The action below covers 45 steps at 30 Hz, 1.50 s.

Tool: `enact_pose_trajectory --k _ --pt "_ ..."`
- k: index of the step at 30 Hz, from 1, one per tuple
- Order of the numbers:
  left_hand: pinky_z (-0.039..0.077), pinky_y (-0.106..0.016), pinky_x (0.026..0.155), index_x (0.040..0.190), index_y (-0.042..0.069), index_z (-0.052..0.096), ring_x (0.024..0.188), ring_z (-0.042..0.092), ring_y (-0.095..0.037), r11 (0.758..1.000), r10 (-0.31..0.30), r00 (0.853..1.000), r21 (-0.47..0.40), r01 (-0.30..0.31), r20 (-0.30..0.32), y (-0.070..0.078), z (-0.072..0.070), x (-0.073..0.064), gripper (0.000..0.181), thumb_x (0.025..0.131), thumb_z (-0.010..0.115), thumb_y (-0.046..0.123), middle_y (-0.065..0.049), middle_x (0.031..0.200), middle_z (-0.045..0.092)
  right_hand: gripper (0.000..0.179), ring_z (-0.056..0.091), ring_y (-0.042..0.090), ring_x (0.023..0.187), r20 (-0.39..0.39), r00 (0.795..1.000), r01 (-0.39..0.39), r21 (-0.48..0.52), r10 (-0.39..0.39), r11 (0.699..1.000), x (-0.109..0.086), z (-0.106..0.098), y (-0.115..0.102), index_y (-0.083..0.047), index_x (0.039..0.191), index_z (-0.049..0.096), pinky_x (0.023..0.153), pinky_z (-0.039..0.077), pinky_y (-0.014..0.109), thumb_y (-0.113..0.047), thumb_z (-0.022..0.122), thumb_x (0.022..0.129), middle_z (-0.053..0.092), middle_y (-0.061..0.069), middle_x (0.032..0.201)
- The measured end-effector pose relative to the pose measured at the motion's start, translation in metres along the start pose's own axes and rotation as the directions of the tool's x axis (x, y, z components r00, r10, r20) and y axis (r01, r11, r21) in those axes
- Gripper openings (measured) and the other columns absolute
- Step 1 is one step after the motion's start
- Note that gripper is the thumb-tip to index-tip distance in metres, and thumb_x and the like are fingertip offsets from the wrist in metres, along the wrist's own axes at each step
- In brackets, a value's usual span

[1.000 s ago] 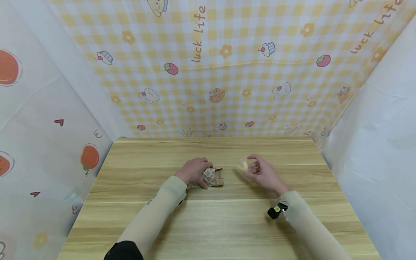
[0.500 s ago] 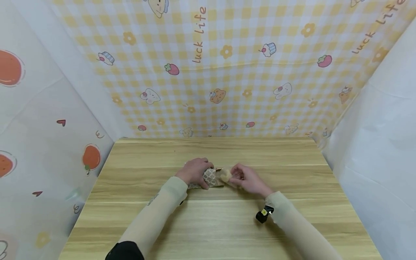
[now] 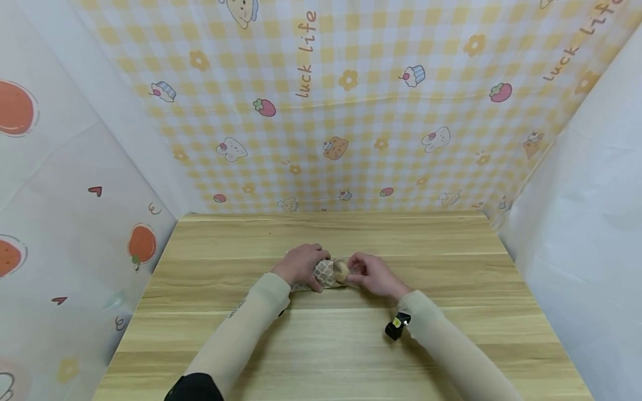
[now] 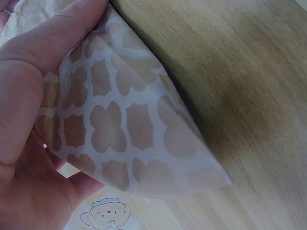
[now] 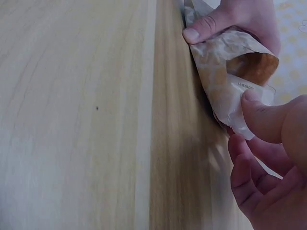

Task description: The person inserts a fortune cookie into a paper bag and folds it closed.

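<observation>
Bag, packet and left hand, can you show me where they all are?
Bag (image 4: 110, 127): left wrist view, on its patterned side.
Packet (image 5: 239, 98): right wrist view, on its printed wrapper.
Left hand (image 3: 301, 264): head view, on the back of the hand.

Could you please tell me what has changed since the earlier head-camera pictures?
The right hand moved left, bringing the clear packet it pinches to the open end of the patterned paper bag. The left hand still grips the bag, which stayed put.
</observation>
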<state>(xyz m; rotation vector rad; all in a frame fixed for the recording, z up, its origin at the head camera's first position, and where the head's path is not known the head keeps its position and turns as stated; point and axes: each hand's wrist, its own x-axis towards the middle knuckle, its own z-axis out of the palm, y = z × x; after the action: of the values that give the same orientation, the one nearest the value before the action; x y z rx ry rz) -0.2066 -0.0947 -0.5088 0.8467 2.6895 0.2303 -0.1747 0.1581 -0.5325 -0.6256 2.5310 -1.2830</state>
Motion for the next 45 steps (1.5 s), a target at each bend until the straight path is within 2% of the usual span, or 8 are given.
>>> enact_pose_trajectory --k 7,13,17,25,29,37,41,45 --pt "0.053 -0.045 0.103 0.144 0.02 0.061 0.121 0.061 -0.024 1.0 0.004 1.0 0.013 -0.004 -0.001 0.001 -0.001 0.0 0.089 0.068 0.098 0.049 0.0 0.135 0.061 0.019 0.06 0.012 0.078 -0.07 0.997 -0.027 -0.011 0.027 1.0 0.006 0.009 -0.003 -0.012 0.103 0.066 0.069 0.052 0.028 -0.015 0.081 0.093 0.066 -0.001 0.089" --pt "0.054 -0.043 0.1 0.143 0.018 0.061 0.116 0.062 -0.022 1.0 0.01 1.0 0.011 -0.009 -0.009 0.001 -0.002 0.001 0.089 0.068 0.099 0.048 0.0 0.13 0.063 0.016 0.067 0.011 0.083 -0.112 0.991 -0.074 0.009 0.075 0.997 0.01 0.016 -0.01 -0.012 0.099 0.068 0.074 0.058 0.03 -0.014 0.082 0.092 0.07 0.001 0.094" --pt "0.054 -0.043 0.1 0.143 0.018 0.061 0.116 0.062 -0.021 1.0 0.003 1.0 0.008 -0.003 -0.005 0.001 -0.001 0.0 0.088 0.069 0.098 0.047 0.0 0.131 0.062 0.015 0.068 0.011 0.081 -0.114 0.989 -0.096 0.007 0.096 0.995 0.011 0.021 -0.012 -0.012 0.095 0.069 0.07 0.058 0.029 -0.016 0.084 0.091 0.07 0.003 0.096" --pt "0.053 -0.043 0.104 0.145 0.014 0.059 0.12 0.062 -0.025 1.0 0.012 1.0 0.007 -0.012 -0.004 0.001 -0.002 -0.001 0.091 0.069 0.098 0.047 -0.003 0.136 0.061 0.015 0.068 0.01 0.078 -0.113 0.993 -0.044 -0.016 0.042 0.999 0.014 0.026 -0.015 -0.011 0.086 0.067 0.068 0.058 0.026 -0.012 0.081 0.092 0.069 0.004 0.091" --pt "0.053 -0.043 0.105 0.146 0.013 0.058 0.122 0.061 -0.026 1.0 0.015 1.0 0.013 -0.015 -0.009 0.001 -0.002 -0.001 0.093 0.07 0.098 0.047 -0.004 0.138 0.06 0.018 0.065 0.007 0.074 -0.122 0.992 -0.023 -0.061 0.016 0.998 0.016 0.028 -0.015 -0.013 0.081 0.066 0.067 0.056 0.025 -0.011 0.081 0.091 0.067 0.001 0.085" --pt "0.054 -0.042 0.101 0.142 0.013 0.061 0.116 0.062 -0.023 1.0 0.024 0.999 0.005 -0.024 -0.022 0.001 -0.003 0.0 0.089 0.068 0.1 0.044 -0.002 0.133 0.062 0.021 0.059 0.005 0.067 -0.156 0.987 0.008 -0.108 -0.024 0.994 0.023 0.032 -0.013 -0.014 0.072 0.065 0.063 0.052 0.025 -0.008 0.081 0.085 0.066 -0.005 0.075" --pt "0.053 -0.044 0.102 0.142 0.013 0.061 0.12 0.061 -0.024 1.0 0.022 1.0 0.005 -0.022 -0.015 0.001 -0.003 0.0 0.089 0.068 0.099 0.046 -0.002 0.136 0.061 0.018 0.062 0.004 0.066 -0.14 0.99 0.013 -0.083 -0.024 0.997 0.024 0.034 -0.012 -0.013 0.073 0.068 0.063 0.054 0.023 -0.008 0.081 0.085 0.068 -0.005 0.074" --pt "0.054 -0.046 0.101 0.143 0.014 0.06 0.124 0.058 -0.024 0.999 0.013 1.0 0.031 -0.013 0.002 0.0 -0.003 -0.001 0.089 0.07 0.097 0.049 -0.002 0.139 0.06 0.013 0.069 0.007 0.072 -0.097 0.995 0.032 -0.014 -0.033 0.999 0.023 0.035 -0.011 -0.01 0.08 0.072 0.067 0.059 0.024 -0.005 0.079 0.088 0.073 0.0 0.081"
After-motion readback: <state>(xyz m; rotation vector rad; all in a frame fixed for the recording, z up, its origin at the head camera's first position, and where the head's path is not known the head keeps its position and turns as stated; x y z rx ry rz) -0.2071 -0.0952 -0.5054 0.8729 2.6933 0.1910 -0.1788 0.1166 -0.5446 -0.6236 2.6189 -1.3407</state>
